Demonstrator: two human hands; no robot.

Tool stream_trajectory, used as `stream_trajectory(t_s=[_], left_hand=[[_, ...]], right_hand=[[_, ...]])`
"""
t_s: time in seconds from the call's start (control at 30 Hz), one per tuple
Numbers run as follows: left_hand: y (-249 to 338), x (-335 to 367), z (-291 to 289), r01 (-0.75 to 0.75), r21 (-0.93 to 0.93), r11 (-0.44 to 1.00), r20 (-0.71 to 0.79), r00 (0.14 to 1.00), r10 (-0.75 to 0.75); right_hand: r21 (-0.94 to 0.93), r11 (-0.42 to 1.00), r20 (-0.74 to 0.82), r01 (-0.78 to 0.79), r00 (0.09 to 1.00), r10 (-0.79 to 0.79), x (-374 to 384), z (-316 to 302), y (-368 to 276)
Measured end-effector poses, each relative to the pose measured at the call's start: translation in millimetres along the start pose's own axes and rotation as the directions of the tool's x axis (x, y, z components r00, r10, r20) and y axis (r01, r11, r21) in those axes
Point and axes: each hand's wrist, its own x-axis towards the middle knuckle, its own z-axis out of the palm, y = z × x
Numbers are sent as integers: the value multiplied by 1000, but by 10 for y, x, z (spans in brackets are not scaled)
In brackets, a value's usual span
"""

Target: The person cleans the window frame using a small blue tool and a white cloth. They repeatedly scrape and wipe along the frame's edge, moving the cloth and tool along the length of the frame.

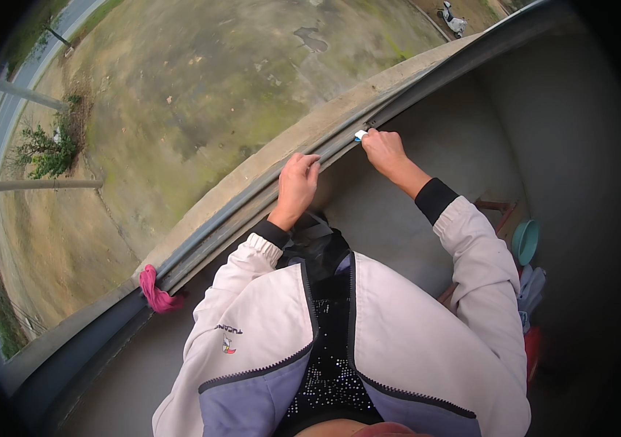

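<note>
My right hand is closed around a small white and blue object, whose end pokes out beside my thumb against the metal window track. Most of that object is hidden in my fist, so its kind does not show. Lower down the same track, my left hand rests at the rail with its fingers bent and the thumb a little apart from the index finger. Nothing shows in it. A crumpled pink cloth hangs over the track farther to the left.
Beyond the track runs a concrete ledge, with a drop to bare, mossy ground outside. On my right are a grey wall, a teal basin, pale blue slippers and a red item.
</note>
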Motion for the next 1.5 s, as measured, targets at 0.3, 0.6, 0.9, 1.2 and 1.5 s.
stream_trajectory(t_s=[0.3,0.6,0.9,1.2,1.5], left_hand=[[77,401,498,-218,199,955,155,970,189],[-12,662,836,-189,254,949,293,950,110],[-123,711,953,-174,221,960,172,976,137],[-247,925,913,-422,162,892,238,894,380],[-330,1136,848,-776,117,619,408,606,683]], right_hand=[[-28,970,177,240,957,-231,253,-189,221],[-70,968,392,240,899,-194,546,-388,147],[21,999,302,25,953,-30,511,-247,-26],[205,958,176,-200,970,165,241,5,-95],[233,971,42,-55,998,46,-33,-84,-13]])
